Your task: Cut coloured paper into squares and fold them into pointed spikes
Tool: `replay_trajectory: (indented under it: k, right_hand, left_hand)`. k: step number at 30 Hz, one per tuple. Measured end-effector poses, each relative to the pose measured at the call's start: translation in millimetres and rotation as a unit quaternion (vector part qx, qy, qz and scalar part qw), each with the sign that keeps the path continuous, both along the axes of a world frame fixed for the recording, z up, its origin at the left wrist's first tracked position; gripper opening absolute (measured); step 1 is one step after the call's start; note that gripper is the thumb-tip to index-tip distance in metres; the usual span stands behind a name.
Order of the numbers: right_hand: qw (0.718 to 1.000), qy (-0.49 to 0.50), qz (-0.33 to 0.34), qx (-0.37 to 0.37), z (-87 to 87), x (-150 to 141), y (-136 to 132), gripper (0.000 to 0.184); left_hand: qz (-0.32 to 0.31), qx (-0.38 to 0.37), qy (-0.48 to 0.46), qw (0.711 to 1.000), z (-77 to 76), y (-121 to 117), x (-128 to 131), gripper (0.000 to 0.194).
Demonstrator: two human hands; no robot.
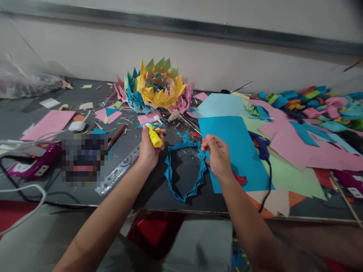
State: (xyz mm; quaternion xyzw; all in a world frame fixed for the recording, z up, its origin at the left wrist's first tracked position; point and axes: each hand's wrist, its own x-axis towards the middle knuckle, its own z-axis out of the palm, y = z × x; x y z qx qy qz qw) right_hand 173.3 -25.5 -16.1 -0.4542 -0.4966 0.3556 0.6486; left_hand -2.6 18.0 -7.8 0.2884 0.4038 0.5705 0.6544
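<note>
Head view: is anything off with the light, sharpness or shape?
In the head view, dim light, darkest at the top right corner; clear plastic bag soft at the left edge; wall strip slanting; a pixelated block masks part of the table.

Both bare forearms reach in from below, the left forearm [113,202] slanting toward one o'clock, the right forearm [244,209] toward eleven. The left hand [151,147] is curled in a grip; at its three o'clock, well apart, the right hand [217,153] bunches its fingers.
</note>
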Motion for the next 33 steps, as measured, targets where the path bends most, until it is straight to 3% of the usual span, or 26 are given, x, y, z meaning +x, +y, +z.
replay_trajectory:
  k: [2, 5, 9, 14, 21, 28, 31, 33]
  right_hand:
    - [1.000, 0.009, 0.008, -0.003, -0.5, 0.0, 0.0, 0.033]
    - [0.999, 0.009, 0.045, -0.024, 0.1, -0.4, -2.1, 0.016]
    - [0.996, 0.000, 0.074, -0.054, -1.0, 0.0, -2.6, 0.012]
    - [0.998, -0.034, 0.013, -0.043, -7.3, 2.7, 4.1, 0.012]
    - [0.997, -0.059, -0.037, -0.037, -9.0, 4.0, 8.3, 0.020]
    - [0.996, -0.086, -0.024, -0.020, -10.7, 5.4, 9.7, 0.026]
    - [0.996, -0.086, -0.018, -0.015, -15.3, 7.5, 12.7, 0.024]
    - [0.996, -0.085, -0.020, -0.012, -17.7, 9.1, 15.0, 0.019]
  left_hand:
    - [0.064, 0.006, 0.047, 0.997, -3.5, 3.5, -0.9, 0.052]
    - [0.113, 0.042, 0.141, 0.983, -9.0, 7.3, -0.8, 0.043]
    - [0.095, 0.115, 0.274, 0.950, -18.5, 10.5, -0.3, 0.032]
    - [0.039, 0.190, 0.441, 0.876, -28.9, 15.0, -1.1, 0.017]
    - [0.014, 0.206, 0.506, 0.838, -37.2, 24.9, -5.7, 0.013]
    - [0.028, 0.232, 0.512, 0.826, -48.5, 22.6, -9.7, 0.047]
    - [0.062, 0.250, 0.514, 0.818, -36.8, 16.0, -10.1, 0.046]
    - [0.113, 0.271, 0.502, 0.813, -17.7, 3.2, -8.9, 0.039]
